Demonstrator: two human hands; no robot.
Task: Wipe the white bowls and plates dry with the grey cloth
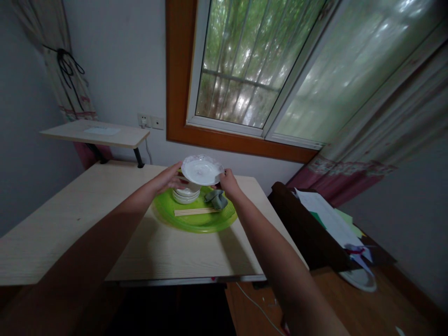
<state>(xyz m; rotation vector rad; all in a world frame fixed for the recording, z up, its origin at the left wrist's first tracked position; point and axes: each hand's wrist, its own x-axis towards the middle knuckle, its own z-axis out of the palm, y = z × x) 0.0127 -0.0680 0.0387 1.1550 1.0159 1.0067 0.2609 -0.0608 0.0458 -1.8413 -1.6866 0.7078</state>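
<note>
Fingers of my left hand [169,180], half curled, hold the nine-o'clock rim of the white scalloped plate [203,169], their tips partly hidden. Below it, stacked white bowls [185,197] sit at seven o'clock, chopsticks [194,212] at six and a crumpled grey-green cloth [217,200] at five, all on a green tray [198,229]. My right hand [228,183] has its fingers closed on the three-o'clock rim. I'd match both grips and keep the plate level, so neither side dips. Around me: a tied curtain [52,65] at ten, a raised shelf [70,130] above the pale wooden surface [70,210], a barred window [255,56] at one, papers [325,215] at four.
</note>
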